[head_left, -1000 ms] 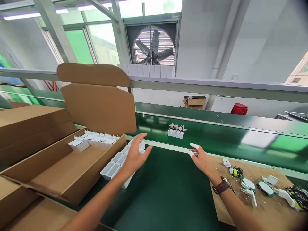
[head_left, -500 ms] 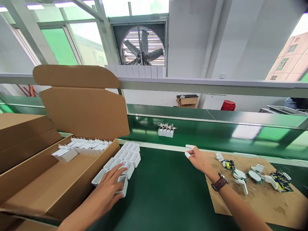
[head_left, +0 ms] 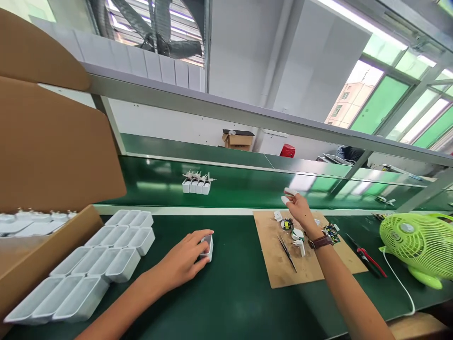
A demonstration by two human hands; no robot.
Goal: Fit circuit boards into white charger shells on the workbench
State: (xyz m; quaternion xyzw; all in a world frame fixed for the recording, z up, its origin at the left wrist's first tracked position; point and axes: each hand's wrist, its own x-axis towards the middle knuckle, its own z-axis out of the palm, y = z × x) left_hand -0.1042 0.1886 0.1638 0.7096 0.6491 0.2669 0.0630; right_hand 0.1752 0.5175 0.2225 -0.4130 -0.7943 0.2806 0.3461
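My left hand (head_left: 186, 259) grips a single white plastic shell (head_left: 207, 248) on the green bench, to the right of rows of several empty white shells (head_left: 116, 245). My right hand (head_left: 299, 210) is raised over a brown board (head_left: 283, 264), fingers apart, holding nothing, with white cots on two fingertips and a watch at the wrist. Small circuit boards and white charger parts (head_left: 297, 233) lie on the board just under it, beside tweezers (head_left: 286, 250).
An open cardboard box (head_left: 46, 156) with white chargers stands at the left. A group of white chargers (head_left: 196, 184) sits on the green conveyor (head_left: 247, 184) behind. A green desk fan (head_left: 417, 245) and red-handled cutters (head_left: 370, 259) are at the right.
My left hand dropped onto the rows of shells, took one and slid it right onto the bare bench. My right hand lifted slightly over the board. The view swung right and down.
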